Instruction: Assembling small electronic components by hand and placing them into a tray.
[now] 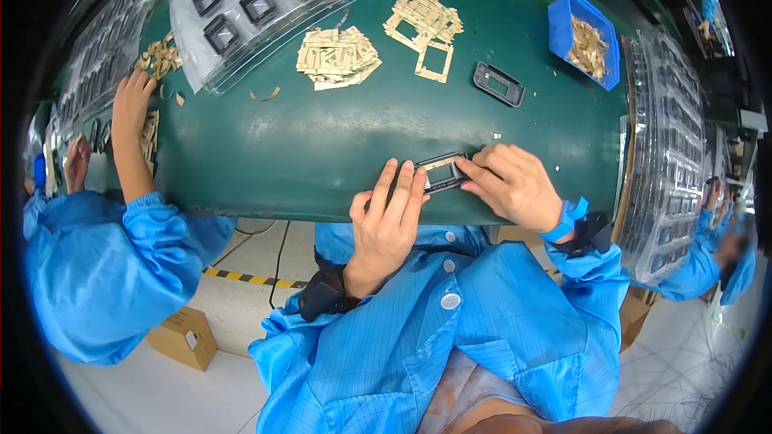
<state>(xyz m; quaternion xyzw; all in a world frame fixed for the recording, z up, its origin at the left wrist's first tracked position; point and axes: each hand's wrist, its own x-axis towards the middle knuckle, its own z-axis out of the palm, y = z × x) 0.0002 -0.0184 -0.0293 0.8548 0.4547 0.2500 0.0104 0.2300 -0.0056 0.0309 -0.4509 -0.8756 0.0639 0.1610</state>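
At the near edge of the green table, a small black plastic frame [460, 184] lies between my hands, with a pale tan adhesive strip around its window. My left hand [386, 213] holds the left end of the frame, its fingers stretched over that end. At the right end, my right hand [511, 183] has thumb and fingertips pinched on the frame's rim. Whether a bit of liner is between those fingertips is too small to tell. A second dark plastic housing [498, 84] lies farther back to the right.
Two piles of tan adhesive frames, one left [338, 58] and one right [422, 20], lie at the back. A blue bin [613, 64] holds paper scraps. Clear trays of black frames [257, 5] stand back left; more stacked trays [667, 169] are at right. A co-worker's hand [133, 104] reaches in at left.
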